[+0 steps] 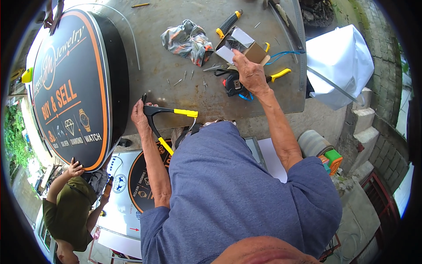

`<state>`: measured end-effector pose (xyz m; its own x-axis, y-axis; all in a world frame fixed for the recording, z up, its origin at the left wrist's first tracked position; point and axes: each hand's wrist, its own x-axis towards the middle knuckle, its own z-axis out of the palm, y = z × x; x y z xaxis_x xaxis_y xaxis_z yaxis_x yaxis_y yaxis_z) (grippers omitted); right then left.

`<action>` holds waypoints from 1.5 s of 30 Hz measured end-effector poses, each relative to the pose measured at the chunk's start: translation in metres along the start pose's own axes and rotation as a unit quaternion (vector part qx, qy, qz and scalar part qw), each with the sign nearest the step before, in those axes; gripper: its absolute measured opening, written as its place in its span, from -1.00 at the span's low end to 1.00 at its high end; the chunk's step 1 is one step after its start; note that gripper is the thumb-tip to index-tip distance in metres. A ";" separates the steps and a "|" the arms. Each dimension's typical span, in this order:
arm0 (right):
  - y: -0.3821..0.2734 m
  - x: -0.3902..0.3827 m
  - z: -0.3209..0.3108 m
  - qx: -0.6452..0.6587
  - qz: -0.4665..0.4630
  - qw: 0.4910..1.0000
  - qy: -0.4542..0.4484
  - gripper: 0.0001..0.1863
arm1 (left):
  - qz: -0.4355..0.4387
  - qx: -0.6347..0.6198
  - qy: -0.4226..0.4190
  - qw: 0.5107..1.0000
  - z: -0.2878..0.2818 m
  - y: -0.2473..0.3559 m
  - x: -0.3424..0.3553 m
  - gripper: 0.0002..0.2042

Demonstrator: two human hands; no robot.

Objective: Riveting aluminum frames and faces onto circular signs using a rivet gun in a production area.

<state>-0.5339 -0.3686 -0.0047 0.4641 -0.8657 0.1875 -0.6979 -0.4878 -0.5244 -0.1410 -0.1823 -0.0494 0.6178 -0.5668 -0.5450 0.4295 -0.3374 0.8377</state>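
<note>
My left hand [140, 118] is wrapped round a hand riveter [154, 115] with a black body and yellow grips, its nose pointing away at the table's near edge. The riveter's two handles are spread apart. Over the table, my right hand [251, 75] has curled fingers at the near edge of a small open cardboard box [256, 53], where small metal pieces show inside. The fingertips are partly hidden there. Just below the box lie a black tape measure [232, 84] and a tool with a yellow handle [280, 75]. Several loose rivets [177, 82] are scattered left of them.
A large oval black-and-orange sign [74, 88] stands at the left, with another person's hand [75, 168] against its lower edge. On the metal table [154, 26] lie a crumpled rag [187, 42] and a yellow-black cutter knife [228, 24]. White sheeting [340, 66] hangs beyond the right edge.
</note>
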 end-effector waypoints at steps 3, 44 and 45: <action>-0.004 -0.002 0.003 0.012 -0.008 1.000 0.001 -0.79 | -0.017 0.042 0.001 0.999 0.005 0.004 0.008 -0.71; -0.098 -0.025 0.178 -0.132 -0.213 0.933 -0.256 -0.56 | 0.403 0.347 0.105 0.840 0.041 -0.051 -0.002 -0.66; -0.118 -0.031 0.161 -0.187 -0.140 0.932 -0.276 -0.53 | 0.408 0.328 0.060 0.850 0.023 -0.047 -0.031 -0.69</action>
<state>-0.3781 -0.2665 -0.0823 0.7949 -0.5587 -0.2367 -0.6003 -0.7809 -0.1727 -0.1960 -0.1663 -0.0713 0.6131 -0.7457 0.2609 -0.6104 -0.2376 0.7556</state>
